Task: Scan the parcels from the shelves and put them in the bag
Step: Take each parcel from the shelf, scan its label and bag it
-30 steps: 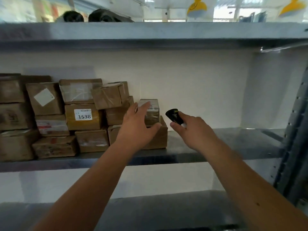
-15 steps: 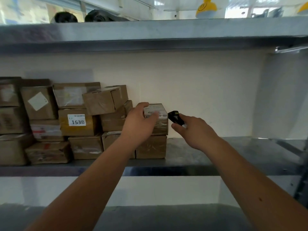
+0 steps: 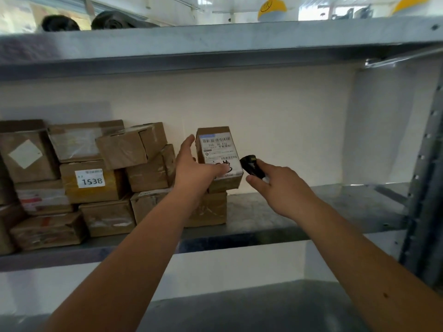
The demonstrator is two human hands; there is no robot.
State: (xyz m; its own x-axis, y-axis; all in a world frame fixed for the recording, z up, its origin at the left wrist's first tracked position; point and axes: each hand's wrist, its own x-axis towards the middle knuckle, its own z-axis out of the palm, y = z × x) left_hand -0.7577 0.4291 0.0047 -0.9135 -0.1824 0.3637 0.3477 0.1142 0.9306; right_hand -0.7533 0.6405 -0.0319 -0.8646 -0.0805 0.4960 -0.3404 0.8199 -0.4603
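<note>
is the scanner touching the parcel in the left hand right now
Apart. The head view shows a thin strip of pale wall between the black scanner and the right edge of the labelled parcel that the left hand holds.

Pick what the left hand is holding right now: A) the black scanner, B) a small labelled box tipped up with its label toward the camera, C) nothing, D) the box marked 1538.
B: the left hand grips the small labelled box, raised above the stack with its shipping label facing the camera, while the right hand holds the black scanner beside it.
</note>
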